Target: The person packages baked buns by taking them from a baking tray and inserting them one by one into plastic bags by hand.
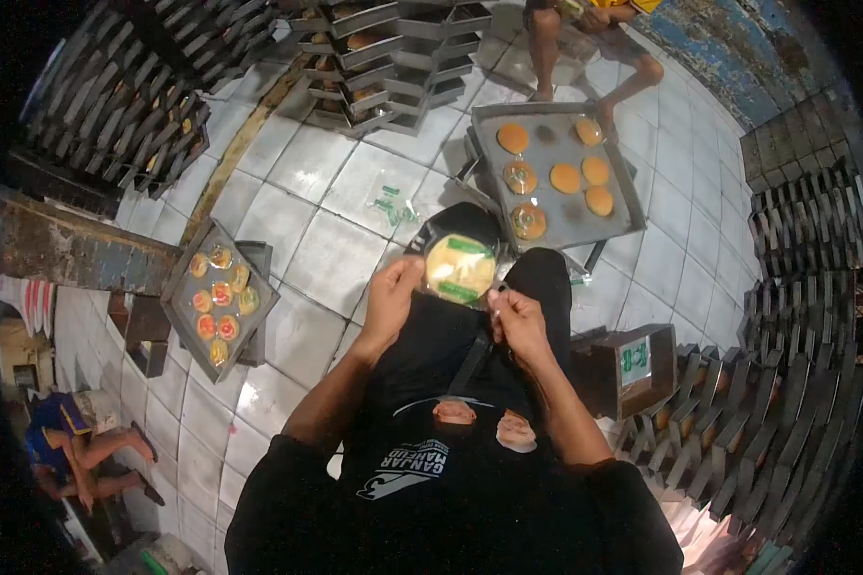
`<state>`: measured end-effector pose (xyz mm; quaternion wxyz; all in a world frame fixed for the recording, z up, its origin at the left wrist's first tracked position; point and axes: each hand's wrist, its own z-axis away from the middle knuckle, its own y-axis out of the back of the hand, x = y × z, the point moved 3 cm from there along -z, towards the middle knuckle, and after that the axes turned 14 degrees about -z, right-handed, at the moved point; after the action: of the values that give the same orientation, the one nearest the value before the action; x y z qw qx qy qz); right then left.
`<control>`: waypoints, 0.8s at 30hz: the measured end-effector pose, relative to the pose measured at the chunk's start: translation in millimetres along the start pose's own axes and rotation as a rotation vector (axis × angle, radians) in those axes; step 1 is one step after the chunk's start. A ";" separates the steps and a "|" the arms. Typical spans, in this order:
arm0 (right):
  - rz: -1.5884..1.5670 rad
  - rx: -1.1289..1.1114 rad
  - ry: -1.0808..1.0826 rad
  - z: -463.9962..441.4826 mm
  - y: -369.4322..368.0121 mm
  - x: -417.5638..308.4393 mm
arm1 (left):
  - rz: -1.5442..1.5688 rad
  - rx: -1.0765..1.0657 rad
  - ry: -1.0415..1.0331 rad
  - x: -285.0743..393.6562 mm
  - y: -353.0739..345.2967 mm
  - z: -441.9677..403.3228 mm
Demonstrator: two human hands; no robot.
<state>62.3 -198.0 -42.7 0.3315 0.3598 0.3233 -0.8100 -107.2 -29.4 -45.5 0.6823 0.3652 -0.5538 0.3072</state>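
Note:
Between my hands, over my lap, is a round pale bun in a clear plastic wrapper with green print [460,269]. My left hand [393,299] grips the wrapper at its left side, thumb and fingers closed on the edge. At the lower right corner my right hand [521,324] pinches the wrapper, fingers curled in. Just beyond my knees a large grey metal tray [571,218] carries several round brown buns, some loose and some in clear wrappers, such as a wrapped bun [527,221] at its near left corner.
Left on the floor, a smaller tray [184,324] holds several wrapped buns. Empty printed wrappers [391,205] lie on the tiles. A wooden box [633,393] with wrappers stands by my right leg. Stacked trays [384,72] rise ahead and at both sides. Two other people sit nearby.

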 end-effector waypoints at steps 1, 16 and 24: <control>-0.058 0.038 0.118 7.9 -8.4 -5.0 | 0.107 -0.033 0.053 4.9 -1.9 -4.3; -0.067 0.281 0.577 29.7 43.1 -63.5 | 0.178 -0.077 -0.027 39.1 -34.5 -21.0; 0.309 0.423 0.685 32.0 82.8 -75.8 | 0.150 -0.002 0.051 47.8 -27.1 -19.5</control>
<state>153.7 -246.6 11.1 0.2413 0.7121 0.1836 -0.6332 -65.0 -27.1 -5.3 0.6716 0.3138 -0.5625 0.3661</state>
